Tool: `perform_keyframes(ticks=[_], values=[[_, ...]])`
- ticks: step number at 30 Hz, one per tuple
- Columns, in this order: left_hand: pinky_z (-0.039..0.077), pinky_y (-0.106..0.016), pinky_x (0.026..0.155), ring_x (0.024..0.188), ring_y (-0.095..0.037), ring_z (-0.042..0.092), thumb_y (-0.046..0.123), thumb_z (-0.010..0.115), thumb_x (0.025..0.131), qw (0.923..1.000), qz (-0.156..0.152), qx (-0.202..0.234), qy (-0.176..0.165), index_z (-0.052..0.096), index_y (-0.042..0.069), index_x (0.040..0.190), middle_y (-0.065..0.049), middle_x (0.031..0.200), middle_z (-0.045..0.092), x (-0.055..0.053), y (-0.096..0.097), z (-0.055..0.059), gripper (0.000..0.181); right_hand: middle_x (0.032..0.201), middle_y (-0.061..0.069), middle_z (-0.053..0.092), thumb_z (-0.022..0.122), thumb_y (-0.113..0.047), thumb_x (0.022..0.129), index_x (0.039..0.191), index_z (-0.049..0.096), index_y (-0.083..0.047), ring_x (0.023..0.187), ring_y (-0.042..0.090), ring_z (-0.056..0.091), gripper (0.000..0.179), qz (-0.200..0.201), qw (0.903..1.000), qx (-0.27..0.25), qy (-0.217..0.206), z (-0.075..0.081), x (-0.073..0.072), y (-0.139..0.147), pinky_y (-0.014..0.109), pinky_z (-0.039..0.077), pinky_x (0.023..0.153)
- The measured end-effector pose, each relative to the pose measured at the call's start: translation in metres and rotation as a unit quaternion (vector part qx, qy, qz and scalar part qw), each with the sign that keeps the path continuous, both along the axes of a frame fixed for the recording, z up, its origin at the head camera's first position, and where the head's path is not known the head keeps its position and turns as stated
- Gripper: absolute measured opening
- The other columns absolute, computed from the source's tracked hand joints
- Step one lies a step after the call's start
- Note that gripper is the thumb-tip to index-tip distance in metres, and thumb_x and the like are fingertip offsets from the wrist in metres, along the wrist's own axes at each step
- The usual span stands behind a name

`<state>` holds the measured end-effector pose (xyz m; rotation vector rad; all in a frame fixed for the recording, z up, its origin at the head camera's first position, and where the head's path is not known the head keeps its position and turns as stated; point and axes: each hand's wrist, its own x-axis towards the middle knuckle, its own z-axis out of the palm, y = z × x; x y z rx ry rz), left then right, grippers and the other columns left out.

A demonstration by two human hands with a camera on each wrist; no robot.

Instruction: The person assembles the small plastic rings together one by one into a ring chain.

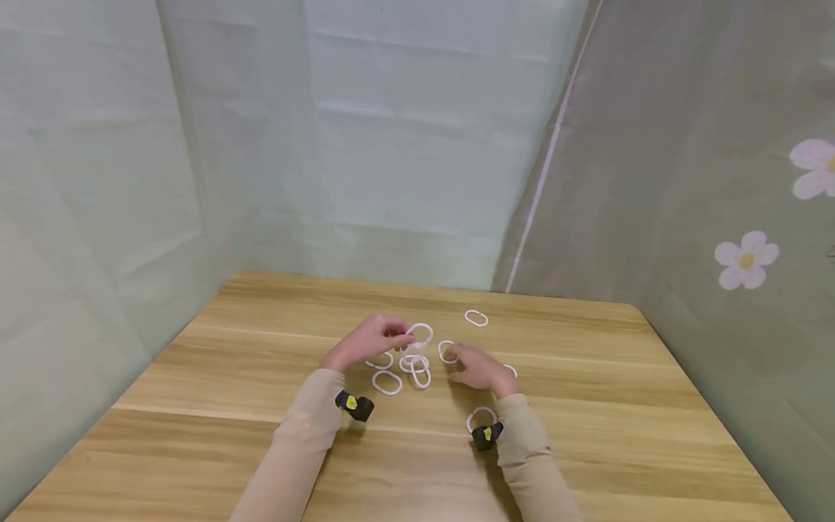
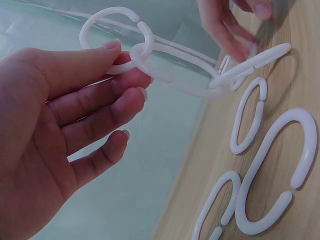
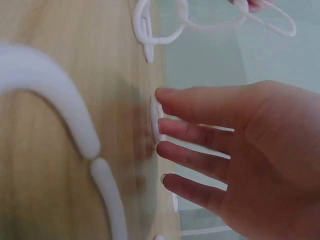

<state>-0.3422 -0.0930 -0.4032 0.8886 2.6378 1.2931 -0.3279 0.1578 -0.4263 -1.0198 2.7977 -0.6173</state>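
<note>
My left hand [image 1: 372,339] pinches a white plastic chain link [image 2: 112,11] between thumb and forefinger, the other fingers loosely bent. The held link is an oval with a small gap in its side. Through it hooks a second link [image 2: 155,74], and more joined links trail down toward the tabletop. My right hand [image 1: 479,368] reaches low over the table, its thumb and fingers extended. Their fingertips are right at a single link [image 3: 154,120], partly hidden behind them. Other links lie under the left hand, among them a loose link [image 2: 310,135] with its gap facing the lens.
On the wooden table [image 1: 404,464], a lone link [image 1: 472,312] lies toward the back. Another link [image 1: 481,408] is beside the right wrist, and one more [image 1: 513,370] shows partly behind the right hand. Pale curtains [image 1: 404,145] hang around the table's back and sides.
</note>
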Motion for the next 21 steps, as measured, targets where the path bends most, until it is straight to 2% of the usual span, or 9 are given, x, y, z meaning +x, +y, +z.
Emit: perform_keyframes(ticks=[3,6,8,11,14,18,21], values=[[0.05,-0.027,0.069,0.078,-0.02,0.063,0.019,0.06,0.096,1.0,0.003,0.002,-0.009,0.069,0.008,0.092,-0.009,0.084,0.07,0.0,0.0,0.0,0.015,0.091,0.015,0.062,0.071,0.0,0.079,0.096,0.059,0.003,0.086,0.023,0.059,0.021,-0.001,0.9999,-0.016,0.003,0.0,-0.001,0.003,0.031,0.048,0.081],[0.05,-0.027,0.07,0.082,-0.029,0.065,0.019,0.061,0.095,0.9998,0.004,0.006,-0.021,0.07,0.008,0.093,-0.011,0.086,0.07,0.0,0.0,0.0,0.015,0.077,0.009,0.058,0.07,0.003,0.076,0.084,0.059,0.001,0.073,0.012,0.051,0.014,0.007,0.9997,-0.021,0.007,-0.001,-0.001,0.004,0.02,0.042,0.069],[0.049,-0.027,0.071,0.085,-0.034,0.064,0.02,0.062,0.095,0.9996,0.002,0.007,-0.028,0.07,0.006,0.094,-0.013,0.087,0.071,0.0,0.0,0.001,0.016,0.073,0.006,0.055,0.07,0.004,0.076,0.08,0.059,0.0,0.069,0.008,0.045,0.012,0.008,0.9998,-0.015,0.012,-0.001,-0.001,0.004,0.018,0.038,0.065],[0.048,-0.026,0.07,0.086,-0.037,0.064,0.021,0.063,0.094,0.9994,-0.003,0.007,-0.033,0.07,0.003,0.095,-0.014,0.085,0.07,0.0,0.001,0.001,0.02,0.071,0.005,0.054,0.068,0.003,0.078,0.078,0.059,-0.001,0.069,0.008,0.043,0.011,0.004,0.9998,-0.002,0.019,-0.002,0.0,0.003,0.019,0.038,0.064],[0.047,-0.026,0.069,0.086,-0.038,0.063,0.022,0.063,0.095,0.9995,-0.007,0.002,-0.029,0.069,0.0,0.096,-0.013,0.084,0.07,-0.001,0.001,0.0,0.023,0.076,0.006,0.056,0.063,0.004,0.082,0.082,0.06,-0.002,0.071,0.011,0.047,0.007,-0.02,0.9996,-0.003,0.022,-0.001,0.001,0.005,0.022,0.041,0.067],[0.046,-0.027,0.069,0.086,-0.038,0.062,0.022,0.062,0.095,0.9995,-0.006,-0.005,-0.03,0.069,0.0,0.094,-0.014,0.083,0.069,-0.001,0.002,0.0,0.023,0.083,0.008,0.057,0.056,0.006,0.088,0.087,0.058,0.0,0.075,0.015,0.051,0.006,-0.068,0.9969,-0.032,0.025,0.003,0.002,0.008,0.028,0.045,0.07],[0.046,-0.027,0.069,0.082,-0.033,0.062,0.022,0.062,0.095,0.9995,-0.006,-0.009,-0.029,0.069,0.001,0.093,-0.014,0.084,0.069,-0.002,0.003,0.0,0.022,0.082,0.008,0.056,0.053,0.005,0.091,0.089,0.056,0.001,0.075,0.016,0.05,0.005,-0.087,0.9942,-0.055,0.031,0.009,0.001,0.009,0.03,0.045,0.071]])
